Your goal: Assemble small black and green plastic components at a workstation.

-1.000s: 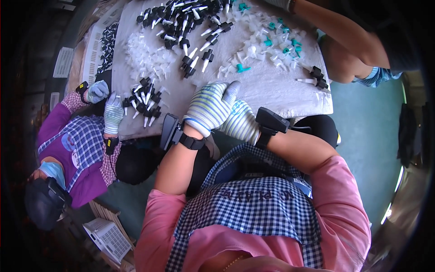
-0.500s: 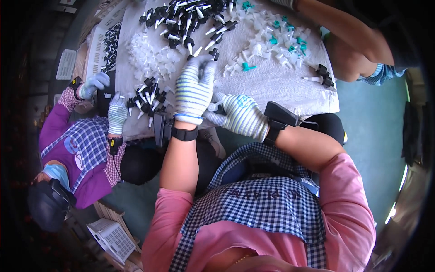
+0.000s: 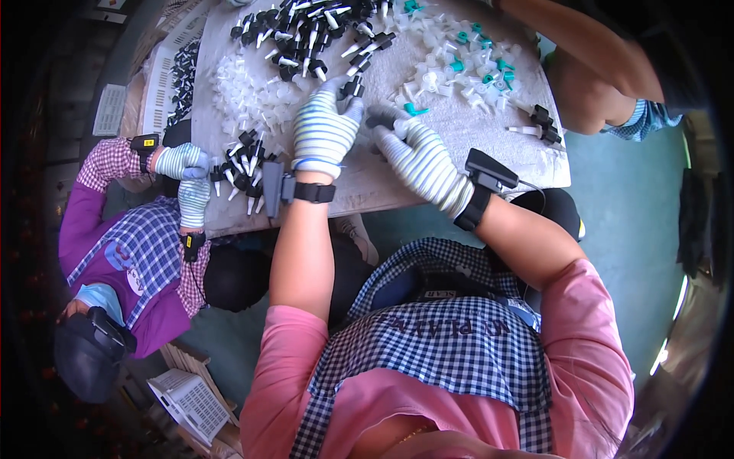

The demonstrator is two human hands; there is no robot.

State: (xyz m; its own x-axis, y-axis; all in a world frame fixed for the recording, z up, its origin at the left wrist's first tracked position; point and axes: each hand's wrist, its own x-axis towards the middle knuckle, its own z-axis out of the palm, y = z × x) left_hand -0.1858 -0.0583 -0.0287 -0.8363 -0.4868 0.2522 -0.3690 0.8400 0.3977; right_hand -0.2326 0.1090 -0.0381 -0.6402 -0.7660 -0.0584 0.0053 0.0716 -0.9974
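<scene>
Loose white-stemmed black pump caps cover the far middle of the table. My left hand, in a striped glove, reaches to their near edge. Its thumb and fingers close about one black pump cap; the fingers partly hide the contact. To the right, my right hand hovers over the near table edge, thumb and fingers apart, with nothing visible between them. Translucent white pieces lie left of my left hand. Beside its wrist is a smaller group of black pump caps.
White and green nozzle pieces spread over the right part of the table. A few black pump caps sit near its right edge. A co-worker in purple works at left; another person's arm reaches in from the right. A white crate holds small black parts.
My left hand has moved farther from me, toward the black caps. My right hand has moved away and right from beside my left wrist, and the pale piece at its fingers no longer shows there.
</scene>
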